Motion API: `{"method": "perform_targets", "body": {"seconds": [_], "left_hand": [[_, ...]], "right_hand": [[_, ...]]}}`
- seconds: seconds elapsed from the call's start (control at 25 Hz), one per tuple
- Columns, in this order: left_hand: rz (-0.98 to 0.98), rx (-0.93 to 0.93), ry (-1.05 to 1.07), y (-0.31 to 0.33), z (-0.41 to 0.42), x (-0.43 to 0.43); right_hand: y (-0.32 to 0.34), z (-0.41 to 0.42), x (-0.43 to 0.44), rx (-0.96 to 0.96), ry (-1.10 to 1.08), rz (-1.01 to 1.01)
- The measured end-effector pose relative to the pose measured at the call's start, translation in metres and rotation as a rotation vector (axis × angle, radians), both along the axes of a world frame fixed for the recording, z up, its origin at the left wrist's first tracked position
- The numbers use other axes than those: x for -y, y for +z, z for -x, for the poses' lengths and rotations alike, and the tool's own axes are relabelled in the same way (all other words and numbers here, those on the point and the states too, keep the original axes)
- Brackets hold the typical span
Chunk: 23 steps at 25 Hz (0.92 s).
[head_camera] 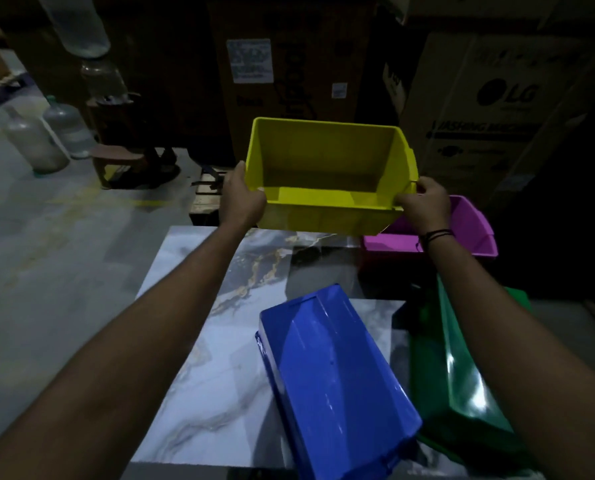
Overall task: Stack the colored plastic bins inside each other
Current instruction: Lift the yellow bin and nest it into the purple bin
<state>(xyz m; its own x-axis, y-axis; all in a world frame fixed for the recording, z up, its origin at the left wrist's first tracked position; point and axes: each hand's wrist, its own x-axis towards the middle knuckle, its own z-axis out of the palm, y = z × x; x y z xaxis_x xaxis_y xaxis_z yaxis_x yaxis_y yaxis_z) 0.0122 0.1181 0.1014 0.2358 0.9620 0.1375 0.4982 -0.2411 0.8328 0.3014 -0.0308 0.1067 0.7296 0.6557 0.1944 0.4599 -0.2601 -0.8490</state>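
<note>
I hold a yellow bin (327,168) in the air above the far edge of the marble table (220,341), open side facing me. My left hand (242,199) grips its left rim and my right hand (424,206) grips its right rim. A purple bin (469,230) stands upright on the table behind my right wrist, partly hidden by the yellow one. A blue bin (334,379) lies upside down near me. Beside it on the right lies a green bin (462,372), tipped over and partly hidden by my right forearm.
Large cardboard boxes (490,109) stand behind the table. Big plastic water bottles (47,140) and a small stool (123,161) are on the floor at the left. The room is dim.
</note>
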Motion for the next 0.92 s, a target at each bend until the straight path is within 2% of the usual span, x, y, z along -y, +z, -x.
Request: {"method": "perform_targets", "body": {"seconds": [0.12, 0.28, 0.48, 0.64, 0.8, 0.92], "left_hand": [[-0.029, -0.033, -0.062, 0.003, -0.036, 0.016], [-0.052, -0.035, -0.160, 0.008, -0.078, 0.038], [-0.080, 0.062, -0.260, 0.020, -0.130, 0.069], [0.007, 0.209, -0.195, 0.030, -0.170, 0.084], [0.072, 0.176, -0.191, 0.027, -0.207, 0.089], [0.049, 0.139, -0.273, 0.019, -0.221, 0.086]], "right_hand": [[-0.002, -0.021, 0.029, 0.049, 0.039, 0.107], [-0.005, -0.056, 0.055, 0.180, -0.016, 0.134], [0.003, -0.109, 0.087, 0.280, -0.085, 0.067], [0.025, -0.141, 0.101, 0.278, -0.152, 0.083], [0.025, -0.167, 0.111, 0.278, -0.177, 0.153], [0.013, -0.190, 0.109, 0.266, -0.160, 0.174]]}}
